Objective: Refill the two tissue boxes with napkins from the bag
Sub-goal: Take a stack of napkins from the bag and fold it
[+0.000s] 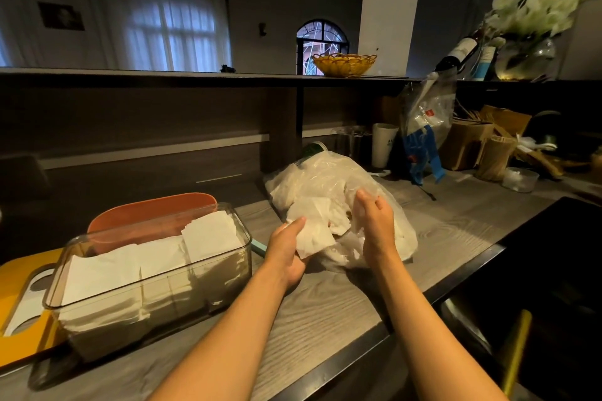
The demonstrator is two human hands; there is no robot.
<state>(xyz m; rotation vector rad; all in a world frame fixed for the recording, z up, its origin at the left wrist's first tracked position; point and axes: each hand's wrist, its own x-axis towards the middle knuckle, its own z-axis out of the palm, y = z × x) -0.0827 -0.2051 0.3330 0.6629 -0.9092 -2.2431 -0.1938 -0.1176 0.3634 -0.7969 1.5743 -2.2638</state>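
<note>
A clear plastic bag [329, 182] of white napkins lies on the grey wood counter, mouth toward me. My left hand [286, 247] grips a small stack of napkins [312, 231] at the bag's opening. My right hand [374, 225] pinches the bag's plastic edge beside them. To the left stands a clear tissue box [228, 257], lid off, partly filled with white napkins [156, 257]. An orange lid [146, 212] leans behind the box. A yellow lid [19, 299] with a white oval slot lies at the far left.
Behind the bag stand a white cup [383, 148], a hanging plastic bag [423, 127], brown paper bags [472, 143] and a small clear tub [519, 179]. The shelf above carries a yellow basket [343, 64], a wine bottle [459, 54] and a vase of white flowers [524, 55]. The counter's metal edge [423, 299] drops off at the right.
</note>
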